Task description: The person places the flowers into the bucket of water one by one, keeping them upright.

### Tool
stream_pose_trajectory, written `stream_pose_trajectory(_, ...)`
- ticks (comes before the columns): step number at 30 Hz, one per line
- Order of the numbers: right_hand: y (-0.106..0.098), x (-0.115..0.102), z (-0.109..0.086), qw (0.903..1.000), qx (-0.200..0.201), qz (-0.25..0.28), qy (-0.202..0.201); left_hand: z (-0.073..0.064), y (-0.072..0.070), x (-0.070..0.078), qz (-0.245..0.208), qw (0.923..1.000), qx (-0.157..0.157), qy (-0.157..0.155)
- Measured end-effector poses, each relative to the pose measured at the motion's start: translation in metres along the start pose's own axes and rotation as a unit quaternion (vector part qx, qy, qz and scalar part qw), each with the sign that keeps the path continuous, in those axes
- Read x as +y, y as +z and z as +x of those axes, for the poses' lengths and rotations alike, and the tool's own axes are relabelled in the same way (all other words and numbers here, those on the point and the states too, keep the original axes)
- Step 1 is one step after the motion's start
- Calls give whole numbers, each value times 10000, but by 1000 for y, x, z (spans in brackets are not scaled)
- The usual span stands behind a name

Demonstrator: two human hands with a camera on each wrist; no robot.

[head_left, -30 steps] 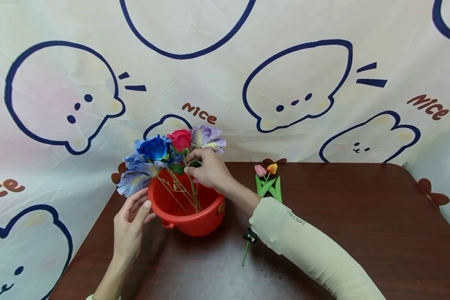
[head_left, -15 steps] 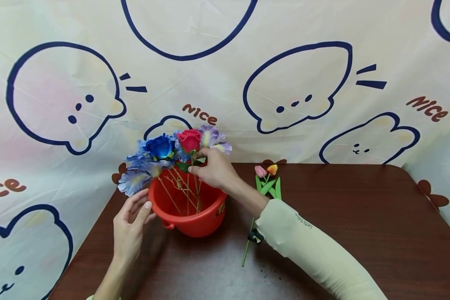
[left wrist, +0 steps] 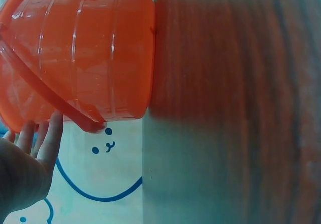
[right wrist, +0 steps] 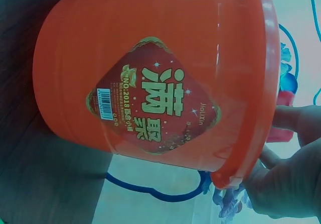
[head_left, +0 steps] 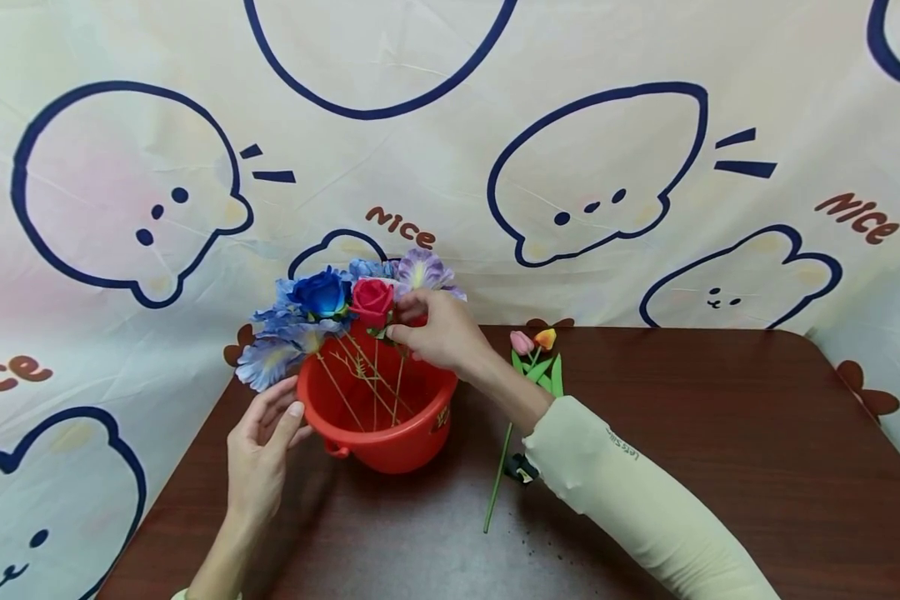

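Observation:
A red bucket [head_left: 390,446] stands on the table with several artificial flowers in it. Among them are a blue rose [head_left: 320,293], a red rose [head_left: 373,302], a purple iris [head_left: 423,271] and a pale blue one [head_left: 266,362]; thin stems reach down inside. My left hand [head_left: 258,458] rests its extended fingertips against the bucket's left rim, as the left wrist view also shows. Beside the red rose is my right hand [head_left: 446,333], over the bucket's far right rim. Its thumb and index finger [right wrist: 288,118] are apart. Part of the red rose's stem is hidden.
Right of the bucket lie a pink tulip [head_left: 521,342] and an orange-yellow tulip [head_left: 545,338] with green leaves, partly under my right forearm. A small dark object [head_left: 521,468] and a green stem [head_left: 498,479] are nearer. A printed cloth hangs behind the table.
The red rose first shifts right with my right hand, then sits lower and tilts toward me as the hand draws slightly right, its fingers parting from the stem. My left hand stays put.

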State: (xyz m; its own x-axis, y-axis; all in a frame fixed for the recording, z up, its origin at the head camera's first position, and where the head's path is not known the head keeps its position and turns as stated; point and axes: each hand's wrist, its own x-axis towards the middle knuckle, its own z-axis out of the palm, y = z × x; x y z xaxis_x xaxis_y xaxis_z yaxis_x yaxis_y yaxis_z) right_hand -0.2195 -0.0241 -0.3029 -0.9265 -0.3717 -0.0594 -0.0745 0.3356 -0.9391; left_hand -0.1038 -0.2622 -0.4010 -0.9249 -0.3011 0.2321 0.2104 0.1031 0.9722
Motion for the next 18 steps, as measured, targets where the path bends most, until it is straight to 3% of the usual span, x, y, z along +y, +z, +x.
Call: stream_pose_trajectory(18, -10, 0, -3, 9999, -92, 46, 24, 1, 1, -3, -42, 10000, -13, 59)
